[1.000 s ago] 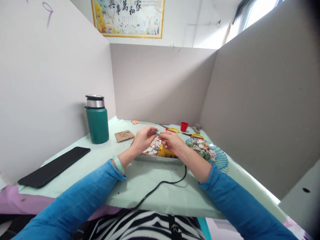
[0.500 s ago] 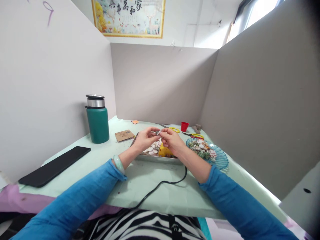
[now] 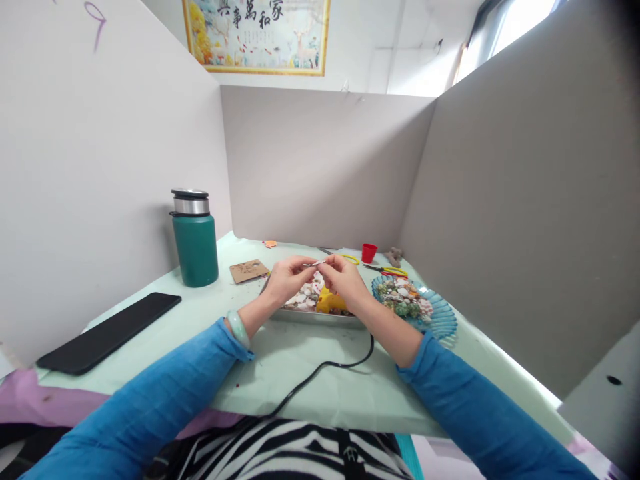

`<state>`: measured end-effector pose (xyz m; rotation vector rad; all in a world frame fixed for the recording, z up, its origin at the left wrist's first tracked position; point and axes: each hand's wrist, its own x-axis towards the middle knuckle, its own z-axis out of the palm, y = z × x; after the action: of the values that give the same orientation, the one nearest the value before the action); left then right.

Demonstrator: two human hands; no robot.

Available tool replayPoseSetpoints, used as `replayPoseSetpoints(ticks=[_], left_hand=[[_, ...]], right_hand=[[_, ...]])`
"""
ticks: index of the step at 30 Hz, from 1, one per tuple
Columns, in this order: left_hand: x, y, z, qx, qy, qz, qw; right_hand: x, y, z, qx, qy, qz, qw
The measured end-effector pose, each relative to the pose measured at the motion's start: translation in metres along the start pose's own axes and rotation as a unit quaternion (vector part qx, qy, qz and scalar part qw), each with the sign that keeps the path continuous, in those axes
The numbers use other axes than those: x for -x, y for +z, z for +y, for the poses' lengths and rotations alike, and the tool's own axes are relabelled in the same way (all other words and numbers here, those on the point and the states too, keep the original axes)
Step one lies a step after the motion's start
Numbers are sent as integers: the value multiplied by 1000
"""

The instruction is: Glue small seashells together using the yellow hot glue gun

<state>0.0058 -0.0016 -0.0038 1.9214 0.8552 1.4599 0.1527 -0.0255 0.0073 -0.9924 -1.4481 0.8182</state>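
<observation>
A small piece (image 3: 318,263), silvery or whitish, is held up above the near part of a metal tray (image 3: 320,319) on the tabletop (image 3: 280,347). It is pinched at one end by the left hand (image 3: 289,279), thumb and fingers nearly closed, and at the other by the right hand (image 3: 345,279), closed to a similar pinch; its exact shape and material cannot be told. By its size it is judged to be very light, probably stiff, perhaps slippery and easily chipped or bent, so it is best taken by its edges, with fingertips only and little pressure. In the tray, below the hands, pale pieces (image 3: 300,300) and a yellow object (image 3: 330,302) are seen. To the right, a blue plate (image 3: 444,319) is heaped with small decorative pieces (image 3: 404,300).
</observation>
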Motion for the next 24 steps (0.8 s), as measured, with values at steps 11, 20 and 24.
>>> replayPoseSetpoints(ticks=[11, 20, 24], left_hand=[[0, -2, -1, 39, -12, -28, 999], [-4, -7, 3, 91, -110, 13, 990], [-5, -9, 0, 88, -141, 16, 986]], right_hand=[[-3, -7, 7, 185, -134, 18, 973], [-10, -41, -11, 457, -96, -103, 878], [-5, -54, -13, 564, -24, -194, 803]])
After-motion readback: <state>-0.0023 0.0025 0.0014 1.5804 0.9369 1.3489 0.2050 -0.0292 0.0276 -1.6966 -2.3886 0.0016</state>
